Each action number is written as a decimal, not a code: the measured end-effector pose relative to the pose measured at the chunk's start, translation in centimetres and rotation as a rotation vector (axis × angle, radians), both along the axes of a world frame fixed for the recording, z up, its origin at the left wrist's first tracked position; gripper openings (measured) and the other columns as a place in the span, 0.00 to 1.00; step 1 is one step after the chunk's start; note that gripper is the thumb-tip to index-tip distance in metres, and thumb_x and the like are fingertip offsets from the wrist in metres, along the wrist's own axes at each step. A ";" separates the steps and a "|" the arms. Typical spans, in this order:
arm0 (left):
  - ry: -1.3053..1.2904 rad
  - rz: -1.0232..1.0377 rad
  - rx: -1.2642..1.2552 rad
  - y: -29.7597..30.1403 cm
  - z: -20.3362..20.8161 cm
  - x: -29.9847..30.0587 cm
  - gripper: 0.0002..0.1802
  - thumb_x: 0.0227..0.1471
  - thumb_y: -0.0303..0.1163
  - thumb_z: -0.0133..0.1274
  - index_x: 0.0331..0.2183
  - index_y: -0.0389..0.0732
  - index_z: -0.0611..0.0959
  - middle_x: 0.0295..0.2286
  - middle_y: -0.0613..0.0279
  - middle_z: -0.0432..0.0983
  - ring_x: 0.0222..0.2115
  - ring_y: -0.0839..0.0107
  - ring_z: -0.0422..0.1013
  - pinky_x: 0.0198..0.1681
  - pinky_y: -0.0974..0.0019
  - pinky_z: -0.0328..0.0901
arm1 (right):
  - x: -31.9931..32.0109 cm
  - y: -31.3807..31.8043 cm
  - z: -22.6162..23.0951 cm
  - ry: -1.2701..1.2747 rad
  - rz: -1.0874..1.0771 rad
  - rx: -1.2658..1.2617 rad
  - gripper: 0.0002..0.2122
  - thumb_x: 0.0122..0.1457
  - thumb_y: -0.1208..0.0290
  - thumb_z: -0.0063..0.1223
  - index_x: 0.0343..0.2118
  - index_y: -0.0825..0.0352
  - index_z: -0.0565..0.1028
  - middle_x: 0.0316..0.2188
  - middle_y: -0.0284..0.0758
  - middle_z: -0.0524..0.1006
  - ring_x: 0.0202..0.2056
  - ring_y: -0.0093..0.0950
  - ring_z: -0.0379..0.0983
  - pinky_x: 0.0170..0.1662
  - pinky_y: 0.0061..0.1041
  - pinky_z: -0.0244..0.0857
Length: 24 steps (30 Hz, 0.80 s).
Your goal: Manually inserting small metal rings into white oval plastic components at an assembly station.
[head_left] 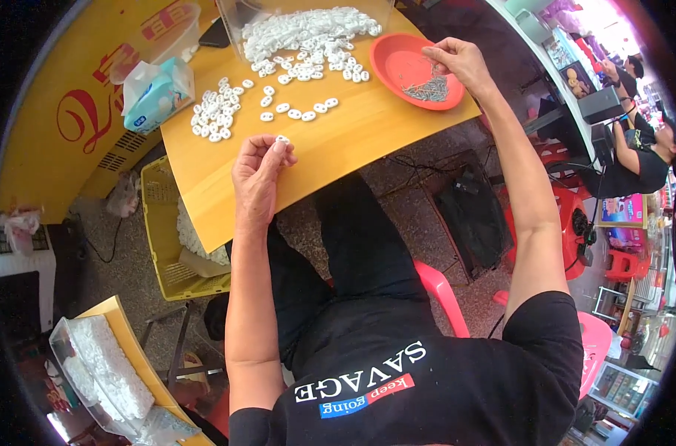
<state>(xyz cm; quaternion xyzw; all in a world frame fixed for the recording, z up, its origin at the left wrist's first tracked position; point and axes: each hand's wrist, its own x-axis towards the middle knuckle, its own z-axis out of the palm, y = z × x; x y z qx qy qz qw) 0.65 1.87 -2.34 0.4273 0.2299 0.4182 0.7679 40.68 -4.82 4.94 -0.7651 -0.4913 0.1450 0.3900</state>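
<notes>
While my left hand is pinching a white piece, I'm favouring single metal pins for my right hand (grip unclear).

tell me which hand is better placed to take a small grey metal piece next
Likely the right hand: it is over the round red dish, near the small grey metal pieces. The left hand is farther off, pinching a small white oval piece.

From your table's middle, the main pile of pieces lies at twelve o'clock, the bowl holding pins at two, a cluster at nine.
</notes>
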 end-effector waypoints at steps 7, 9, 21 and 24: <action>0.002 0.004 -0.001 -0.1 0.2 0.2 0.07 0.55 0.26 0.54 0.36 0.36 0.75 0.30 0.61 0.75 0.28 0.75 0.70 0.36 0.73 0.66 | 0.8 1.0 -0.8 -0.207 -0.034 -0.001 0.15 0.53 0.56 0.61 0.33 0.65 0.80 0.22 0.30 0.78 0.21 0.18 0.73 0.29 0.21 0.69; 0.002 0.008 -0.006 -0.1 0.2 0.1 0.07 0.55 0.26 0.54 0.36 0.36 0.75 0.30 0.61 0.75 0.28 0.76 0.70 0.35 0.73 0.66 | 0.4 1.6 -1.2 -0.258 -0.045 -0.123 0.12 0.53 0.59 0.59 0.35 0.62 0.81 0.25 0.34 0.80 0.25 0.26 0.77 0.34 0.28 0.71; 0.013 0.002 -0.006 -0.2 0.4 0.2 0.06 0.56 0.26 0.54 0.36 0.36 0.75 0.30 0.61 0.74 0.29 0.75 0.70 0.36 0.73 0.66 | -0.7 3.4 -2.3 -0.717 -0.003 -0.332 0.09 0.55 0.64 0.54 0.35 0.61 0.81 0.33 0.39 0.80 0.38 0.39 0.77 0.42 0.39 0.70; 0.013 0.004 -0.009 -0.3 0.3 0.1 0.06 0.56 0.26 0.54 0.36 0.36 0.75 0.30 0.61 0.74 0.29 0.75 0.70 0.36 0.73 0.66 | -1.2 3.6 -2.5 -0.808 0.064 -0.294 0.08 0.54 0.66 0.53 0.32 0.63 0.79 0.32 0.41 0.80 0.37 0.41 0.77 0.41 0.41 0.70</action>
